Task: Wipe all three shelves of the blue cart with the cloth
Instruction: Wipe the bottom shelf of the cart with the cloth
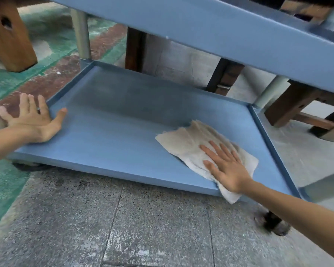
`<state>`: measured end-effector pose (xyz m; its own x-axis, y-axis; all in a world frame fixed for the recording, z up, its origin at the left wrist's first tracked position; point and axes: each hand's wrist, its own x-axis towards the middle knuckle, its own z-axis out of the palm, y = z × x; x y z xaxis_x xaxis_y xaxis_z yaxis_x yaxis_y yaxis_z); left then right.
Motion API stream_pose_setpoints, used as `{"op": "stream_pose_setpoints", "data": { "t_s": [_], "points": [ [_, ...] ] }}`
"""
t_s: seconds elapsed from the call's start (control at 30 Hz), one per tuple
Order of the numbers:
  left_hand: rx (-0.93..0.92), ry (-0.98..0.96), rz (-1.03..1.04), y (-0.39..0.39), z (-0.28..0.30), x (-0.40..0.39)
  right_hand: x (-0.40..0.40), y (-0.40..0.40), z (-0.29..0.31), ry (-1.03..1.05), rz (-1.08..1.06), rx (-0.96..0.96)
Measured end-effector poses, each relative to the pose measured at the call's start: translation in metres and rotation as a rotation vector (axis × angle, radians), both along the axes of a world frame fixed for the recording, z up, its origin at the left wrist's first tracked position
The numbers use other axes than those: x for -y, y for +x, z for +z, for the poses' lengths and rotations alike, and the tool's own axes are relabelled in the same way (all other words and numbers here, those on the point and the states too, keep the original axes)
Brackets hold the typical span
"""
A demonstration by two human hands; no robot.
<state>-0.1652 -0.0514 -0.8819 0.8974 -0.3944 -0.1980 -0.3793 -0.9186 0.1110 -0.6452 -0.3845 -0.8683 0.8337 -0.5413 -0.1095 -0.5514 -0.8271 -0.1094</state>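
Note:
The blue cart's bottom shelf [114, 116] fills the middle of the view, a flat tray with a low raised rim. The shelf above it [220, 31] crosses the top of the frame. A pale, worn cloth [189, 143] lies flat on the right half of the bottom shelf, its near corner hanging over the front edge. My right hand [226, 166] presses flat on the cloth, fingers spread. My left hand [35, 120] rests open on the shelf's left rim, thumb lying inside the tray. The top shelf is out of view.
Grey metal posts [82, 33] hold the shelves at the corners. A black caster [276, 224] sits under the front right corner. Wooden furniture legs [10, 35] stand at the back left, and more wooden legs [289, 105] behind the cart at right. Speckled concrete floor [123, 228] lies in front.

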Motion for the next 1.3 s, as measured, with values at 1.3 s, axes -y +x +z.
{"op": "stream_pose_setpoints", "data": {
  "t_s": [1.3],
  "points": [
    [0.039,-0.244,-0.986,-0.296,-0.005,0.196,0.18,0.058,0.018,-0.061,-0.638,-0.011]
  ]
}}
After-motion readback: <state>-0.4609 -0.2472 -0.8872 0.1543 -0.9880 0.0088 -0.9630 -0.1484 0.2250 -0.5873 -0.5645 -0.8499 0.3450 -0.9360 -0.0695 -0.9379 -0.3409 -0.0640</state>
